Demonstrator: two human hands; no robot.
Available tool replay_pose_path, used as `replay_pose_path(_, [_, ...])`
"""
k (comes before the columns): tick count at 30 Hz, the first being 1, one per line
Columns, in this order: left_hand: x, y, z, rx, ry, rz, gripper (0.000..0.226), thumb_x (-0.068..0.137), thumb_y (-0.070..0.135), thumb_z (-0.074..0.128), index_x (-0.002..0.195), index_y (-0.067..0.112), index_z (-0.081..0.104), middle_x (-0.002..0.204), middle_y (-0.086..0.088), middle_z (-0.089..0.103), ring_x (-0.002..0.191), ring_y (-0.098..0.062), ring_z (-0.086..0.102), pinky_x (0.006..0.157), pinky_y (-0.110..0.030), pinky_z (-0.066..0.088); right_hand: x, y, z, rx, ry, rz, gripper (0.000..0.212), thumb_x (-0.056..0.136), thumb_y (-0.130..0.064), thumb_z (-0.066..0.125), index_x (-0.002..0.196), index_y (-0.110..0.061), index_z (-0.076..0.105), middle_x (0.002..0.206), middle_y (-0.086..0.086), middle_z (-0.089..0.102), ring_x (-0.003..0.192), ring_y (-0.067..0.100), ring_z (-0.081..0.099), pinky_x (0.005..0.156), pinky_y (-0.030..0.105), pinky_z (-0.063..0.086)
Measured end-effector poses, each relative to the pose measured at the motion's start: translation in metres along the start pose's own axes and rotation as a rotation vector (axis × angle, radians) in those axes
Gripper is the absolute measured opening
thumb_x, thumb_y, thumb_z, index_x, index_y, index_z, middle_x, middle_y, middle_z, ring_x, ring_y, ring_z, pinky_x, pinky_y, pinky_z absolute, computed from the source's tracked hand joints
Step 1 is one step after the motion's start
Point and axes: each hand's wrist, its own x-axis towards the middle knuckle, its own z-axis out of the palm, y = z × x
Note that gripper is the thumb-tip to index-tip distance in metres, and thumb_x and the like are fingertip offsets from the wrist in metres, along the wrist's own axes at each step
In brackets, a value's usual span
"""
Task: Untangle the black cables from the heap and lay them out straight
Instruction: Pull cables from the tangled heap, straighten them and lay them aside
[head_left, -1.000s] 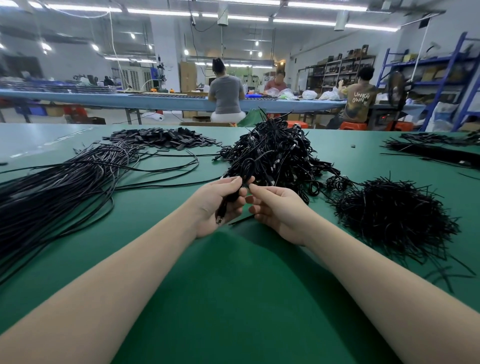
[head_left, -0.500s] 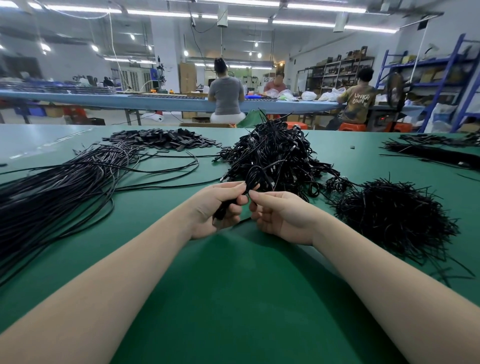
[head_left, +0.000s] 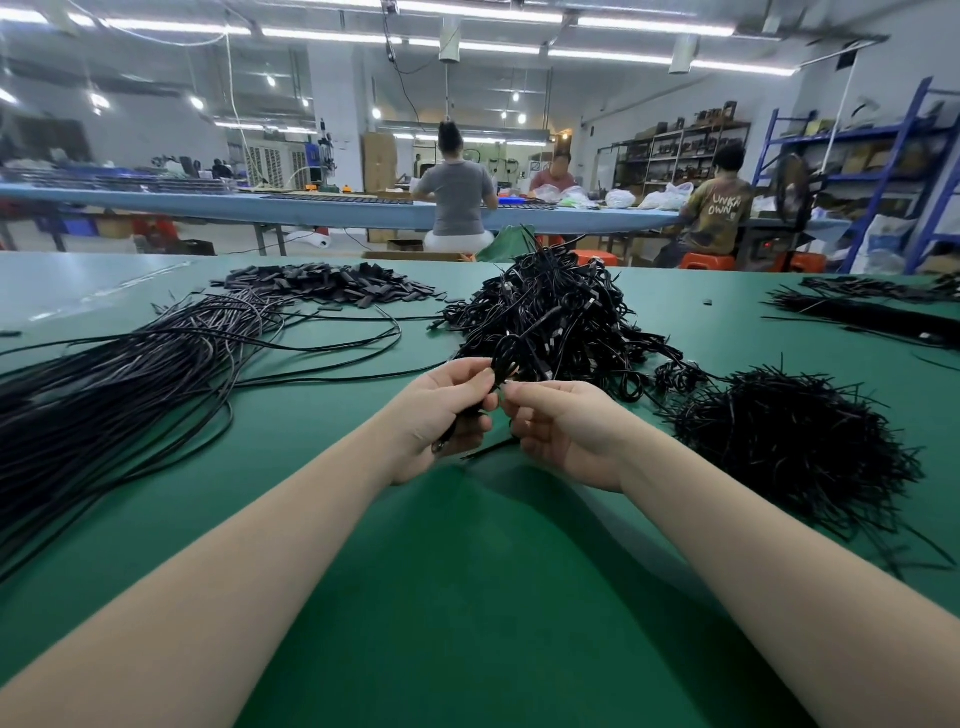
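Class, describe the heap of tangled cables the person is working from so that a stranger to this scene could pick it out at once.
Start at the green table and find the person's left hand and right hand at its middle. Just beyond their fingertips rises the tangled heap. Unlike the long straight cables on the left and the low bristly pile of short strands on the right, it is tall, looped and knotted.
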Motion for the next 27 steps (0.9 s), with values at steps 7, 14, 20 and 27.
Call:
replay_pose_path(7, [0.000,0.000,-0.006,0.040,-0.027,-0.007,0.009,0.096,0.023,0.055,0.102,0.024,0.062,0.063,0.007,0.057,0.048,-0.006,0.049,0.053,-0.019,0.042,-0.001,0.000,-0.001,0.020,-0.015,0.056,0.009,0.085,-0.019,0.069,0.080,-0.013,0.065,0.063,-0.004,0.061,0.055,0.007,0.048,0.051,0.018,0.042])
replay_pose_path(14, [-0.001,-0.001,-0.003,0.081,0.018,0.006,0.010,0.096,0.020,0.056,0.103,0.022,0.063,0.063,0.006,0.059,0.049,-0.006,0.048,0.050,-0.017,0.042,-0.001,0.001,-0.002,-0.201,0.094,-0.083,0.005,0.085,-0.017,0.071,0.080,-0.015,0.070,0.064,-0.006,0.065,0.056,0.007,0.051,0.052,0.018,0.043])
replay_pose_path(20, [0.001,0.002,0.018,0.204,0.195,0.033,0.004,0.097,0.025,0.054,0.099,0.028,0.056,0.063,0.010,0.059,0.047,-0.006,0.053,0.049,-0.018,0.042,-0.001,0.001,0.003,-0.911,0.422,-0.599,0.011,0.085,-0.020,0.066,0.075,-0.019,0.069,0.067,-0.012,0.063,0.058,-0.002,0.054,0.057,0.013,0.041])
replay_pose_path(27, [0.000,0.014,0.022,0.255,0.223,-0.127,0.015,0.097,0.029,0.053,0.085,0.019,0.053,0.061,0.008,0.061,0.042,-0.005,0.058,0.048,-0.015,0.036,-0.004,0.000,0.004,-1.492,0.401,-0.882,0.016,0.094,-0.014,0.053,0.092,-0.005,0.066,0.092,0.010,0.064,0.089,0.029,0.057,0.076,0.036,0.044])
